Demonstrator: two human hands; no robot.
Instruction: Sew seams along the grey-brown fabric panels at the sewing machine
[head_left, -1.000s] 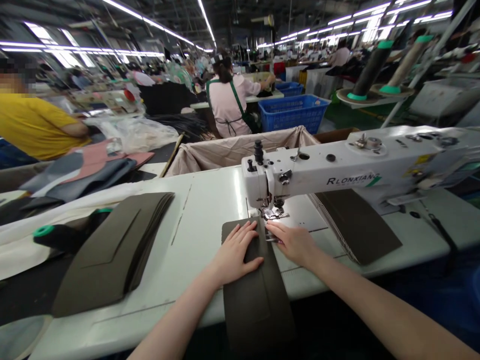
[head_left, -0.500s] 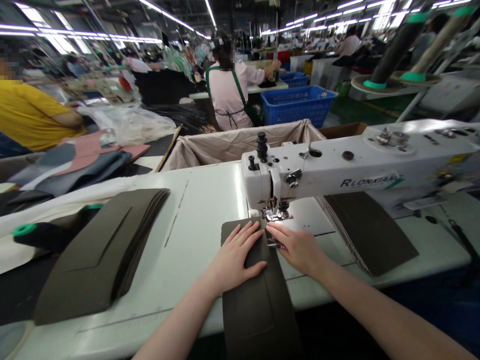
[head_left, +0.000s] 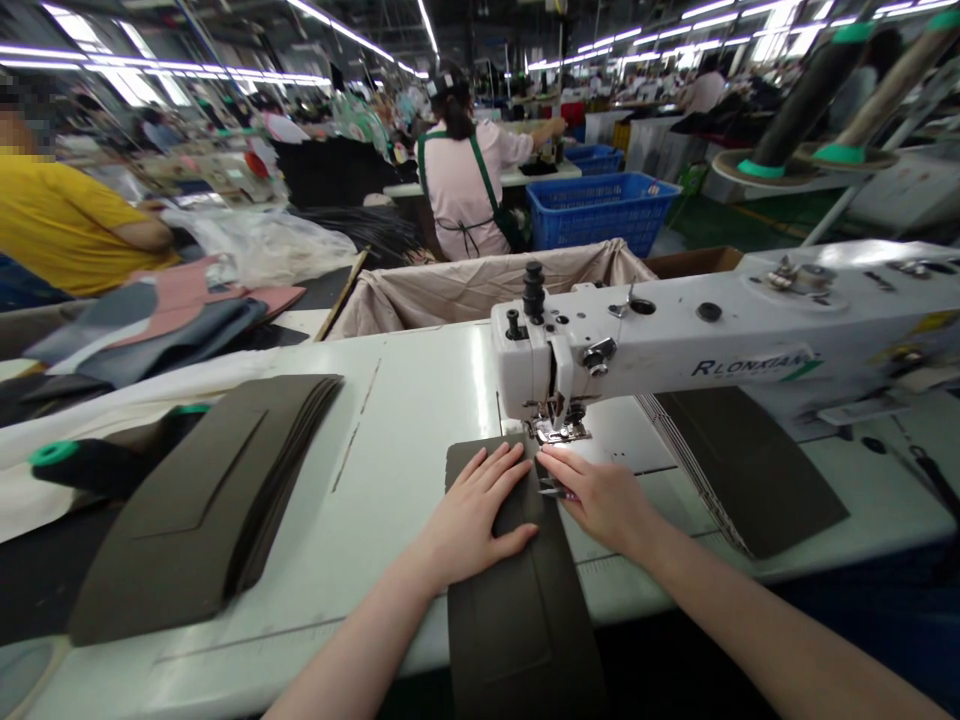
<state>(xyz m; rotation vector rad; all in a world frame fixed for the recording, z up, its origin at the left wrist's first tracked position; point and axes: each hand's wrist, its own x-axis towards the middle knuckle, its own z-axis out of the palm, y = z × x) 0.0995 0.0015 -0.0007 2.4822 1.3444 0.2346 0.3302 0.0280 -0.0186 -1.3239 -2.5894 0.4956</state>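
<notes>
A dark olive panel (head_left: 499, 620) lies on the table with its far end just in front of the sewing machine's presser foot (head_left: 562, 430). My left hand (head_left: 480, 510) rests flat on it, fingers stretched toward the foot and thumb apart. At the panel's right edge, my right hand (head_left: 600, 495) has its fingertips on the material. Small thread snips (head_left: 553, 489) are tucked in that hand, blades pointing left and most of the handle hidden by the fingers. The white sewing machine (head_left: 645, 335) stands directly beyond both hands.
On the left lies a stack of olive panels (head_left: 202, 480), near a black thread cone (head_left: 90, 468). Another stack of panels (head_left: 750, 470) sits under the machine arm. A cloth-lined bin (head_left: 435, 295) adjoins the table's far edge. Beyond are a blue basket (head_left: 600, 215) and a seated person (head_left: 465, 190).
The view has shifted slightly, so the machine and table appear a little farther right. Both hands keep nearly the same pose on the panel, and the snips stay in my right hand.
</notes>
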